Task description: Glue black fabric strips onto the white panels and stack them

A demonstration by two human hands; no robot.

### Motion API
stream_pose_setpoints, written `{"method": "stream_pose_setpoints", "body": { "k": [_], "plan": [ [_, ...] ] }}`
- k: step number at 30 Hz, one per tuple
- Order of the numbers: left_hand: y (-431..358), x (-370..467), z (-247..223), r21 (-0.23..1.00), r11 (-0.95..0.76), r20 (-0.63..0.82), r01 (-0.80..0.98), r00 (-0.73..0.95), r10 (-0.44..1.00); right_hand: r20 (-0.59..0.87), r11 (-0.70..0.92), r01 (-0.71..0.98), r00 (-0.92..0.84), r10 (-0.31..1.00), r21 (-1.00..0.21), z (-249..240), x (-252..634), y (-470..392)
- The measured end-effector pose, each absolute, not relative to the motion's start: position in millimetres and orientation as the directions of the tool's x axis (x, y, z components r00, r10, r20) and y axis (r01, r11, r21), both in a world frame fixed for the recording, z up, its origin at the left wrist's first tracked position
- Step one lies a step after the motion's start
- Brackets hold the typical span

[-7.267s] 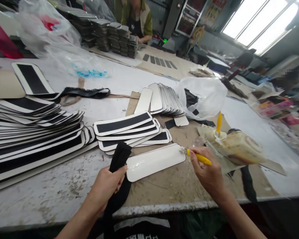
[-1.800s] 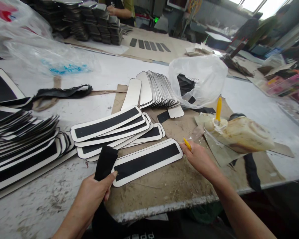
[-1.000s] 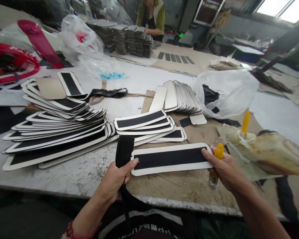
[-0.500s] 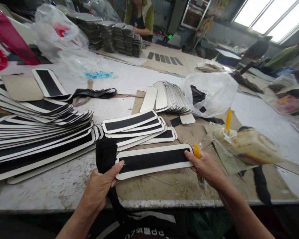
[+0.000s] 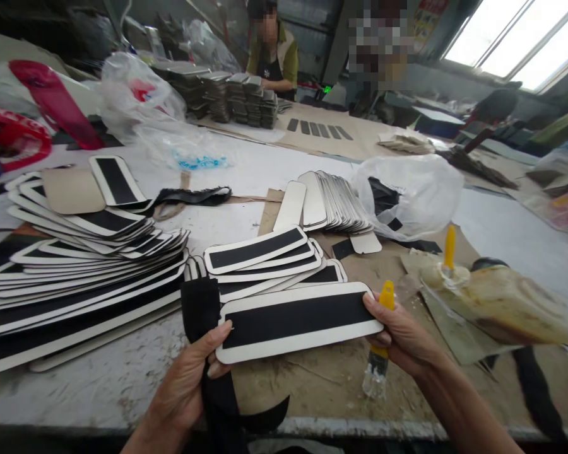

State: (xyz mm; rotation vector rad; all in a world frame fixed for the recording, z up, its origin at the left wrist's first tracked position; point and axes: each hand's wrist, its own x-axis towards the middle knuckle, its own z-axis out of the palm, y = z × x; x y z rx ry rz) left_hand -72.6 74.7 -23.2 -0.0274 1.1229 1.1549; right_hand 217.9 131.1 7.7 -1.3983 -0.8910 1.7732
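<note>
A long white panel with rounded corners and a black strip along its middle (image 5: 297,319) is held up between both hands, slightly tilted. My left hand (image 5: 182,381) is closed on its left end, thumb on top. A black fabric band (image 5: 201,309) hangs at that hand, its tail dropping past the table edge; whether the fingers grip it I cannot tell. My right hand (image 5: 407,334) pinches the panel's right end and also holds a yellow-handled brush (image 5: 375,372), bristles down and coated in whitish stuff. Similar black-and-white panels (image 5: 255,249) lie stacked just behind.
Large panel stacks (image 5: 89,302) cover the left side. Plain white pieces (image 5: 334,202) lie fanned behind, beside a clear plastic bag (image 5: 416,195). At right, a stained plastic container (image 5: 511,296) holds another yellow-handled brush (image 5: 449,249). A co-worker (image 5: 277,63) stands across the table.
The view has tilted up a little, so things sit lower in it. The panel stays in both hands; the brush in my right hand now shows more fully. More of the black band's tail shows.
</note>
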Motion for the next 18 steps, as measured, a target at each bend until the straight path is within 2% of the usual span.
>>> {"method": "stream_pose_setpoints", "body": {
  "k": [6, 13, 14, 16, 18],
  "plan": [
    [96, -92, -19, 0.697, 0.330, -0.545, -0.637, -0.172, 0.821, -0.516, -0.511, 0.076, -0.142, 0.845, -0.856, 11, 197, 177],
    [126, -111, -11, 0.775, 0.248, -0.442, -0.582, -0.217, 0.870, -0.436, -0.403, 0.194, -0.170, 0.884, -0.894, 9, 167, 226],
    [130, -112, -12, 0.788, 0.246, -0.440, -0.564, -0.236, 0.867, -0.423, -0.376, 0.244, -0.183, 0.887, -0.894, 8, 164, 232],
    [136, -112, -15, 0.815, 0.247, -0.440, -0.524, -0.282, 0.852, -0.331, -0.224, 0.455, -0.170, 0.928, -0.862, 5, 162, 243],
    [140, -110, -16, 0.839, 0.241, -0.436, -0.488, -0.338, 0.834, -0.170, -0.044, 0.676, -0.120, 0.978, -0.736, 5, 164, 252]
  ]
}}
